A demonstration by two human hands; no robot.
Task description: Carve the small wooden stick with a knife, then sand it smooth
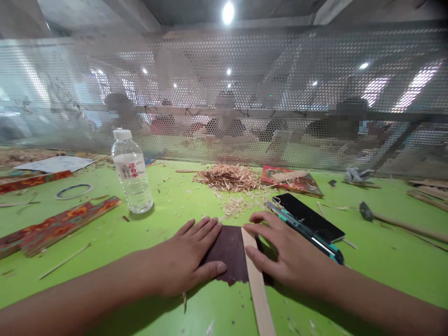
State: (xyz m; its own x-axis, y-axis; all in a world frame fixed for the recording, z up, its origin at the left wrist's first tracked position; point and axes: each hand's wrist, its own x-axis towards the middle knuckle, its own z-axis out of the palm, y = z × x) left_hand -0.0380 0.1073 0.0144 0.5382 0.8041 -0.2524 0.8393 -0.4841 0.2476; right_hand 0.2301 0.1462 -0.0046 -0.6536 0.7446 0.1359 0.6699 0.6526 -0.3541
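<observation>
A dark brown sheet with a ragged near edge, which looks like sandpaper, lies on the green table. My left hand rests flat on its left part, fingers stretched out and holding nothing. Across the sheet's right side lies a pale wooden strip, its near end running out of the bottom of the view. My right hand holds this strip, fingertips at its far end and thumb on its face. Just beyond the right hand are a teal and black utility knife and a black phone.
A water bottle stands upright at left, near painted boards and a tape roll. Wood shavings are heaped ahead, beside a red painted board. A hammer lies right. Behind the perforated screen people are visible.
</observation>
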